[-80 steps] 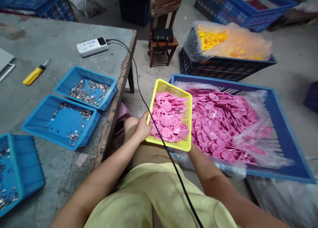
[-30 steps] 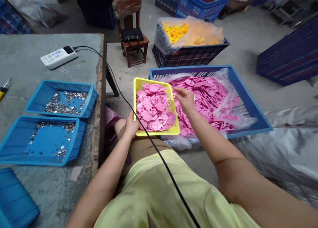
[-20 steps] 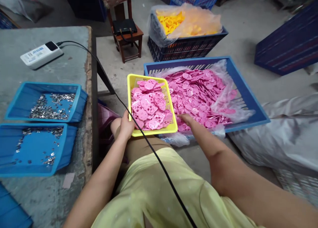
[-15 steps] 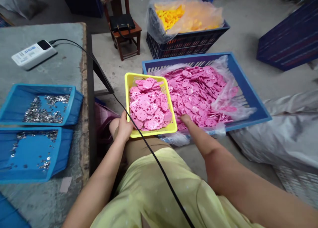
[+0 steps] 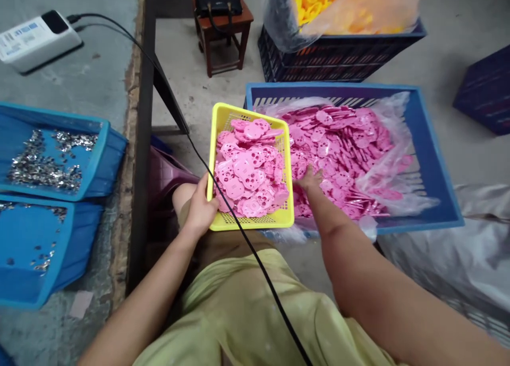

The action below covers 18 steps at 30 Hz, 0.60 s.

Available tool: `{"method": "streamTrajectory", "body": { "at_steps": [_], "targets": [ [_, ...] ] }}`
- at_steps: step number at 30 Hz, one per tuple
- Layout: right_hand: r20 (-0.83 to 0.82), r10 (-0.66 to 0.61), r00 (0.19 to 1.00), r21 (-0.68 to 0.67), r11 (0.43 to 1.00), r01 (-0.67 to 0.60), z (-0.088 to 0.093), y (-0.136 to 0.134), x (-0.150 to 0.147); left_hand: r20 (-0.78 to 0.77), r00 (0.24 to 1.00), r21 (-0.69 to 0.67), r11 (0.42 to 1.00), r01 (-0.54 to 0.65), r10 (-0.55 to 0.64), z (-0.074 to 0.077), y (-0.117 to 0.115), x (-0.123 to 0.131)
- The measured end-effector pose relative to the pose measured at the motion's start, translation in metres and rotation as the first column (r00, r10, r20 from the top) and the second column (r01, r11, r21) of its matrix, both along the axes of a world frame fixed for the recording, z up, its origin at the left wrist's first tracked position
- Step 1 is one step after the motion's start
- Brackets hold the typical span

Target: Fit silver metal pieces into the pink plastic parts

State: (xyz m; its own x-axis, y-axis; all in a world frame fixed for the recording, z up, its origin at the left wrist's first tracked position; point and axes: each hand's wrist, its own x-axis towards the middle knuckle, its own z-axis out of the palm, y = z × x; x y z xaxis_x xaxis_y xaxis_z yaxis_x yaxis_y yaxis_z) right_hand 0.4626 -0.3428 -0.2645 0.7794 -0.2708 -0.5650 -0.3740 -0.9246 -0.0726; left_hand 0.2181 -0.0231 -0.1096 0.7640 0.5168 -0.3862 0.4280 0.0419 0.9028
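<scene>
My left hand [image 5: 201,209] grips the near left corner of a yellow basket [image 5: 223,119] that rests on my knee. The basket is heaped with pink plastic pieces [image 5: 249,167]. To its right, my right hand [image 5: 309,179] reaches down into the pile of the same pink pieces [image 5: 338,143] in a big blue crate [image 5: 432,159] lined with clear plastic. Its fingers are buried among the pieces, so what they hold is hidden.
A grey table [image 5: 87,84] at left carries blue trays [image 5: 101,153] of small metal parts and a white power bank [image 5: 34,36] with a black cable [image 5: 255,254] running across my lap. Behind stand a small wooden stool [image 5: 223,28] and a dark crate [image 5: 342,55] of yellow parts.
My right hand dropped from above the basket's edge into the pink pile in the crate and pushed in deeper. My left hand kept its hold on the basket.
</scene>
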Motion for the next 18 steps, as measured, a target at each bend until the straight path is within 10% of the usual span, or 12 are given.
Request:
{"method": "streamTrajectory", "body": {
  "at_steps": [18],
  "targets": [
    [0.04, 0.254, 0.966, 0.004, 0.967, -0.254, -0.02, 0.018, 0.007, -0.097, 0.995, -0.063, 0.997, -0.041, 0.035, 0.016, -0.005, 0.002]
  ]
}}
